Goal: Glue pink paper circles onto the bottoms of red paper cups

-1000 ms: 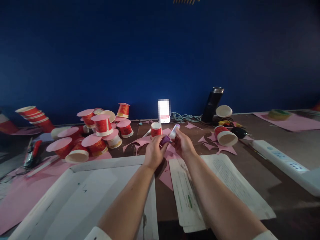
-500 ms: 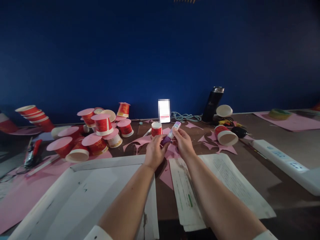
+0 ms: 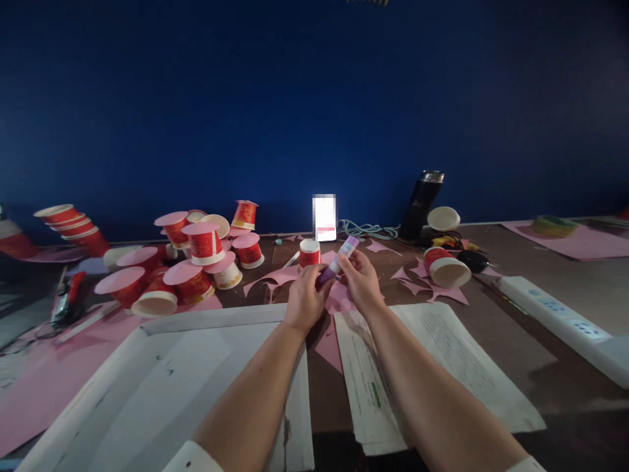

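Observation:
Both hands hold a purple glue stick (image 3: 345, 250), tilted with its upper end to the right. My left hand (image 3: 305, 298) is closed around its darker purple lower end. My right hand (image 3: 361, 278) pinches the paler, labelled upper part between thumb and fingers. Just behind my left hand stands a red paper cup (image 3: 309, 254) with its pale rim up. Cut pink paper scraps (image 3: 275, 278) lie beside and under my hands. The fingertips of my left hand are partly hidden.
Red cups with pink paper discs (image 3: 203, 244) crowd the left. A white box lid (image 3: 196, 387) and printed papers (image 3: 442, 354) lie in front. A lit phone (image 3: 325, 216), a black flask (image 3: 421, 203), a tipped cup (image 3: 447, 267) and a power strip (image 3: 560, 321) stand farther out.
The whole view has shifted slightly to the right. Both hands keep their hold on the glue stick, with almost no movement.

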The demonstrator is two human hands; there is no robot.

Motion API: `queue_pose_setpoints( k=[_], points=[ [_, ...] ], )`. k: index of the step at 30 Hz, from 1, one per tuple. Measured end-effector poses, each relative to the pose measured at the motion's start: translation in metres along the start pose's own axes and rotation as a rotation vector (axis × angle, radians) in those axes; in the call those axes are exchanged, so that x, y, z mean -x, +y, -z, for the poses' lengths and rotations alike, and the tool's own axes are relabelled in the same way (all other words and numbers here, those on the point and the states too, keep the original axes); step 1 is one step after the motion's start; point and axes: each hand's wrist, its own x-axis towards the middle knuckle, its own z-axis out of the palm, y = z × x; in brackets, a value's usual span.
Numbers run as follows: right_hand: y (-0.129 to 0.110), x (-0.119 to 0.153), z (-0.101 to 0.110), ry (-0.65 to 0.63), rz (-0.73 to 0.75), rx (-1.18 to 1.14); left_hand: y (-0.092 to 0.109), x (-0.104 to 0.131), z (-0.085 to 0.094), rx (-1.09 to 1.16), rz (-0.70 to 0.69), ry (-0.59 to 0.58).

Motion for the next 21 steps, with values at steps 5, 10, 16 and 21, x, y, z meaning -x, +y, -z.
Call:
queue_pose_setpoints(
  k=[5, 10, 16, 21],
  points=[
    [0.0022, -0.0009, 0.0015, -0.028, 0.002, 0.043, -0.002, 0.0002, -0.0001, 0.002, 0.01, 0.015],
    [0.0005, -0.0009, 0.0032, -0.087, -0.01, 0.091, -0.0004, -0.0026, 0.002, 0.012, 0.169, 0.04],
    [0.0026, -0.0019, 0.0055, -0.139, 0.04, 0.185, 0.0027, -0.0062, 0.008, 0.03, 0.345, -0.024],
    [0.0056, -0.0042, 0.0072, -0.205, 0.037, 0.18, 0.0017, -0.0055, 0.0096, 0.024, 0.322, -0.018]
  ],
)
